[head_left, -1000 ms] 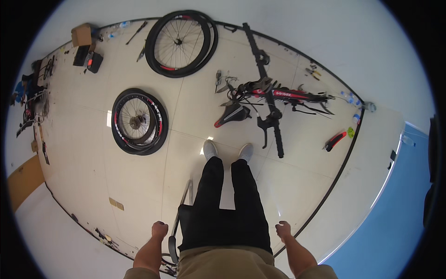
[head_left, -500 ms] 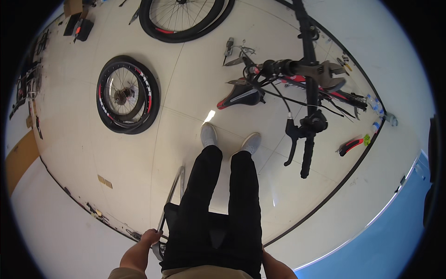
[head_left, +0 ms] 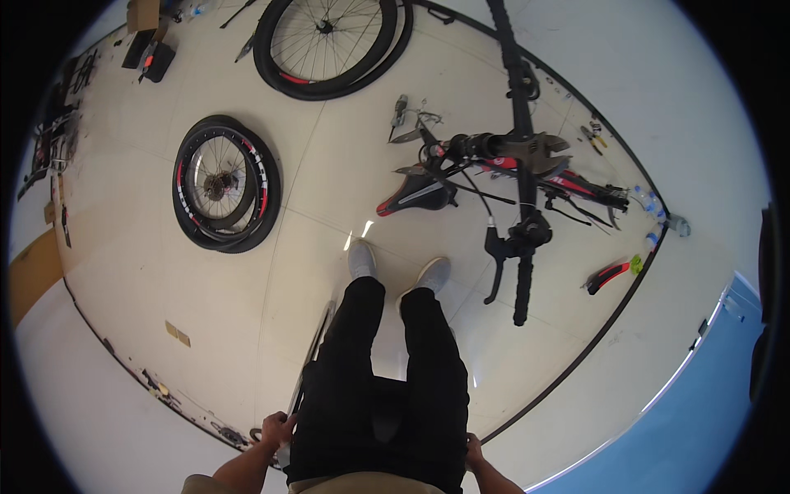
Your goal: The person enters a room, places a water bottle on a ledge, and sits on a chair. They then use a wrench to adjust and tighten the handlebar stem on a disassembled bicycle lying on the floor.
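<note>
My left hand [head_left: 277, 430] is closed at the edge of a chair with a silver metal tube frame [head_left: 318, 333], beside my left thigh. Most of the chair is hidden behind my legs. At my right hip, my right hand [head_left: 474, 451] has its fingers curled, and what they hold, if anything, is hidden. In front of me to the right is a bicycle frame with a black handlebar [head_left: 524, 284], a brake lever [head_left: 495, 276] and a black and red saddle [head_left: 420, 193]. An adjustable wrench [head_left: 547, 154] shows at the handlebar's middle.
Bicycle wheels lie ahead [head_left: 325, 62] and to the left [head_left: 222, 185]. A black and red tool [head_left: 607, 278], pliers [head_left: 594, 138] and plastic bottles [head_left: 650, 202] are near the right wall. Further left are a toolbox [head_left: 156, 62] and a cardboard box [head_left: 142, 15].
The floor, wheels and bicycle sit lower in view, and the bicycle also further left. My left hand has come slightly inward along the chair, and more of my right hand shows at my hip.
</note>
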`<state>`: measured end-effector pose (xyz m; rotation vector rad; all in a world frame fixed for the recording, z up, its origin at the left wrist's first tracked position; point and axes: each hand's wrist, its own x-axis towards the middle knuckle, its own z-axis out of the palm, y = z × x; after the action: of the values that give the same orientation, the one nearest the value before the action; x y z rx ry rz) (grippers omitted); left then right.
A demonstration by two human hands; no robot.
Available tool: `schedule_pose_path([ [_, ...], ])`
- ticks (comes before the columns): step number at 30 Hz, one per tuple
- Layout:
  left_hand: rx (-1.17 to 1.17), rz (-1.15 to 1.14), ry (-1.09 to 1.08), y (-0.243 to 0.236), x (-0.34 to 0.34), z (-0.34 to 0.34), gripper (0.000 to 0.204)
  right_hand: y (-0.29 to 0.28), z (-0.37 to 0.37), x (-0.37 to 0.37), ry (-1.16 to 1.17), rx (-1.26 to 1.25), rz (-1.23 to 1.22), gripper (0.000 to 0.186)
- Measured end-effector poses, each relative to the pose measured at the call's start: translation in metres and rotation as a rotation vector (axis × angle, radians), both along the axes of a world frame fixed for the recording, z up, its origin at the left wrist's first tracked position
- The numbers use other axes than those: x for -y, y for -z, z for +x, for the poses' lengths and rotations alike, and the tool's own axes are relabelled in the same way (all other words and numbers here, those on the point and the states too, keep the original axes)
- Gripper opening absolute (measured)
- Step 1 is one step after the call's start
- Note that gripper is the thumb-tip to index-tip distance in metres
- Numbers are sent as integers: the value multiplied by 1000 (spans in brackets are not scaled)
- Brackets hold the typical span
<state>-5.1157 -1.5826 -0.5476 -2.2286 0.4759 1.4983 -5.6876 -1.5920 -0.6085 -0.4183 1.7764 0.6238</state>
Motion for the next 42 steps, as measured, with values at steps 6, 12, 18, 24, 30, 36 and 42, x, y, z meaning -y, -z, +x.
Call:
schedule_pose_path([
  [6,33,-57,-275,31,-3,-32,37,-44,5,115,219,-84,-84,52],
  [12,70,-14,-281,31,29,-50,37,-72,6,112,105,-136,-427,42],
  [18,51,-75,-452,25,50,-56,39,-59,7,92,-189,-267,-776,35],
  [24,40,-82,-463,21,63,-58,39,-54,4,94,82,-266,-673,42],
  [30,70,-79,-401,4,75,-65,40,-70,12,101,-8,-169,-750,58],
  [36,118,-410,-422,10,56,-62,45,-89,20,99,-17,-132,-793,72],
  [42,307,-1290,201,5,90,-54,46,-76,15,88,-69,-106,-927,79],
])
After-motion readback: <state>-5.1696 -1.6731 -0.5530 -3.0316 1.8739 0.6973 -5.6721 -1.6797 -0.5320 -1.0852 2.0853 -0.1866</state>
